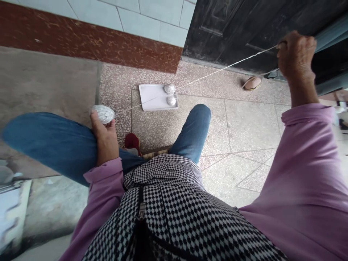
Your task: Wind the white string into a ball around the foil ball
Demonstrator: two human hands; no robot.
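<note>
My left hand (106,136) is wrapped round a large ball of white yarn (103,114) above my left knee. From that ball a strand runs right to the white tray (149,97) on the floor. Inside the tray's right end lie two smaller yarn balls, one farther back (170,89) and one nearer (171,100). A taut length of yarn (231,65) rises from the tray to my right hand (297,54), which is raised at the far right with its fingers closed on it. Another strand hangs below that hand toward the floor.
A rounded pinkish-tan object with a dark band (252,83) sits on the floor by the dark door (217,32). Behind the tray stands a tiled wall with a reddish-brown base (108,45). A red shoe (132,142) shows between my legs.
</note>
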